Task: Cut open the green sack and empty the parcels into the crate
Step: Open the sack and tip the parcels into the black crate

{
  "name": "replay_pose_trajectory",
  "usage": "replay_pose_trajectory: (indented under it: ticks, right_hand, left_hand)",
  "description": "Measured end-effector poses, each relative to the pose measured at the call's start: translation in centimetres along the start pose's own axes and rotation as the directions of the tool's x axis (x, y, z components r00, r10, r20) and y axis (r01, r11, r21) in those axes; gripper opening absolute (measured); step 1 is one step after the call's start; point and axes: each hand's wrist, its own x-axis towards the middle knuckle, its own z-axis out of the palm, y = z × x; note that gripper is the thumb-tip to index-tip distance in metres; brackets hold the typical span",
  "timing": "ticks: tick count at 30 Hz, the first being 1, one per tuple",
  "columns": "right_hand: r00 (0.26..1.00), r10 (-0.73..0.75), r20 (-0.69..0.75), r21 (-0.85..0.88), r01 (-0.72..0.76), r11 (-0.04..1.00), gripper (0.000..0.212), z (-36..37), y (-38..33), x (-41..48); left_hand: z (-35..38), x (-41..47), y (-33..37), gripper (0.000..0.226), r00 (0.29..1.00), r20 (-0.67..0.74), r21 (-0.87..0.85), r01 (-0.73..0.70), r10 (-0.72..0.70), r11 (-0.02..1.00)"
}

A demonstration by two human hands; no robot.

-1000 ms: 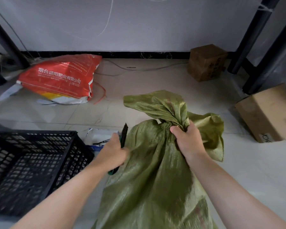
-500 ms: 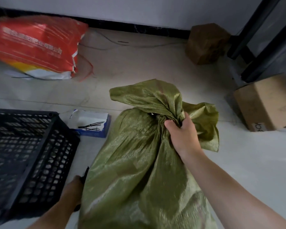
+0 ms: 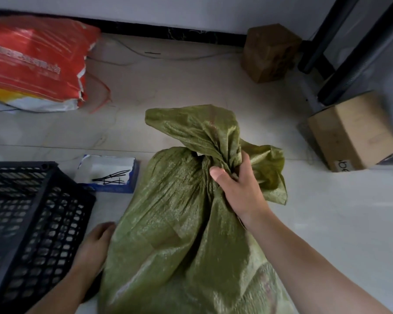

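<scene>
Left hand (image 3: 93, 245) edged up beside green sack (image 3: 173, 223), grip unclear; right hand (image 3: 238, 191) clenches neck.

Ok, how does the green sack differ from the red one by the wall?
The green sack stands upright, its neck bunched in the right hand; the red sack lies on its side, untouched. The green sack is plain; the red sack carries white lettering. Both sit on the floor.
</scene>
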Motion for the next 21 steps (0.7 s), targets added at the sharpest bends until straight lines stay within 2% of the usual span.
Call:
replay_pose_trajectory:
  ticks: [1,2,4,5,7,9,11,13,14,17,21]
  right_hand:
    - [0.997,0.049,0.053,-0.001,-0.049,0.999,0.086,-0.1,0.0,-0.1]
    - [0.99,0.101,0.097,-0.02,-0.1,0.995,0.093,0.0,0.0,-0.2]
    - [0.974,0.186,0.132,-0.087,-0.176,0.981,0.099,0.2,0.1,-0.6]
    - [0.971,0.205,0.124,-0.125,-0.19,0.974,0.094,0.2,0.1,-0.8]
    - [0.977,0.207,0.061,-0.177,-0.193,0.965,0.073,0.1,-0.3,-1.6]
    - [0.976,0.216,-0.031,-0.185,-0.218,0.958,0.058,-0.2,-1.0,-2.4]
    - [0.969,0.231,-0.092,-0.137,-0.242,0.96,0.052,-0.7,-1.9,-2.8]
    - [0.963,0.244,-0.11,-0.075,-0.253,0.964,0.05,-1.0,-3.2,-3.2]
    - [0.961,0.257,-0.107,-0.033,-0.261,0.965,0.048,-1.1,-4.0,-3.5]
    - [0.961,0.26,-0.098,0.039,-0.258,0.965,0.037,-1.5,-6.9,-4.3]
    - [0.951,0.289,-0.111,0.035,-0.287,0.957,0.045,-2.4,-10.4,-5.8]
  left_hand:
    - [-0.2,-0.8,1.3,0.03,0.995,0.096,-0.081,-0.025,0.032,0.996]
    - [-0.4,-1.7,2.5,0.032,0.979,0.205,-0.146,0.008,0.022,0.989]
    - [-0.7,-3.1,3.3,0.038,0.923,0.379,-0.205,0.151,-0.063,0.967]
    - [-1.0,-3.9,3.0,0.039,0.899,0.426,-0.239,0.22,-0.101,0.946]
    - [-1.4,-6.1,1.9,0.042,0.87,0.456,-0.331,0.361,-0.187,0.872]
    - [-1.6,-8.6,0.3,0.048,0.857,0.465,-0.417,0.433,-0.222,0.799]
    - [-1.6,-11.6,-1.3,0.048,0.833,0.487,-0.396,0.48,-0.264,0.783]
    - [-0.8,-14.2,-2.1,0.073,0.829,0.475,-0.237,0.444,-0.295,0.864]
    - [-0.3,-15.0,-2.0,0.077,0.851,0.427,-0.111,0.384,-0.305,0.917]
    - [0.9,-15.8,-0.6,0.053,0.93,0.186,0.137,0.295,-0.317,0.946]
    - [0.1,-17.6,3.3,0.042,0.952,0.084,0.229,0.27,-0.295,0.935]
